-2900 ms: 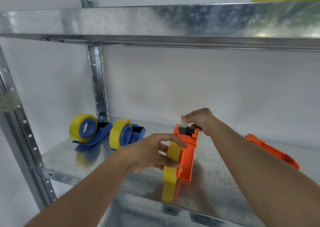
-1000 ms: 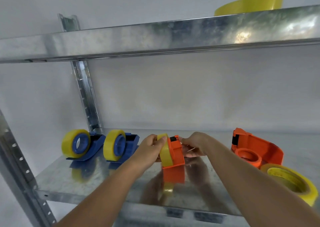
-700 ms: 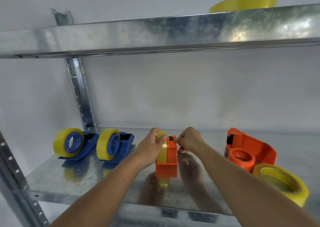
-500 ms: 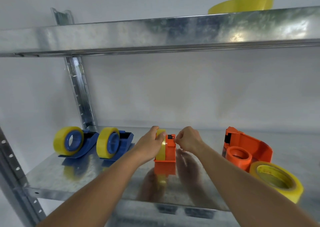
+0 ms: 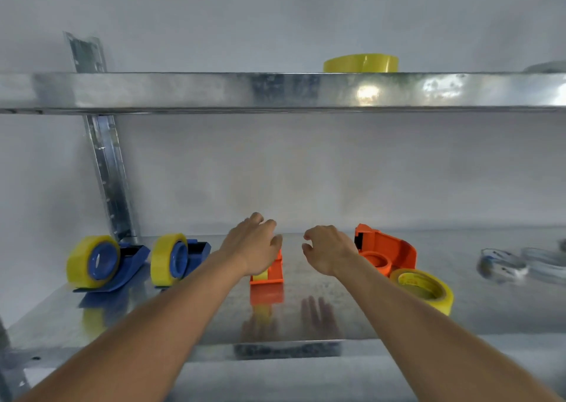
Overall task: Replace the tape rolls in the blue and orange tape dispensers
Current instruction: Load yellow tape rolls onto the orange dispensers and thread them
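Note:
An orange tape dispenser (image 5: 273, 274) with a yellow roll in it stands at the middle of the lower metal shelf (image 5: 321, 316). My left hand (image 5: 254, 245) lies over its top with relaxed fingers and hides most of it. My right hand (image 5: 327, 248) hovers just right of it, fingers loosely curled and holding nothing. A second orange dispenser (image 5: 389, 248) with a bare hub stands further right, and a loose yellow tape roll (image 5: 425, 290) lies in front of it. Two blue dispensers (image 5: 101, 264) (image 5: 180, 260) at the left each carry a yellow roll.
Another yellow tape roll (image 5: 361, 63) lies on the upper shelf (image 5: 275, 90). Clear plastic pieces (image 5: 502, 265) sit at the far right of the lower shelf. A metal upright (image 5: 107, 156) stands at the back left against a white wall.
Both hands have let go of the orange dispenser's front, and the right hand has drawn away to the right. The dispenser now stands on the shelf. The view has tilted upward.

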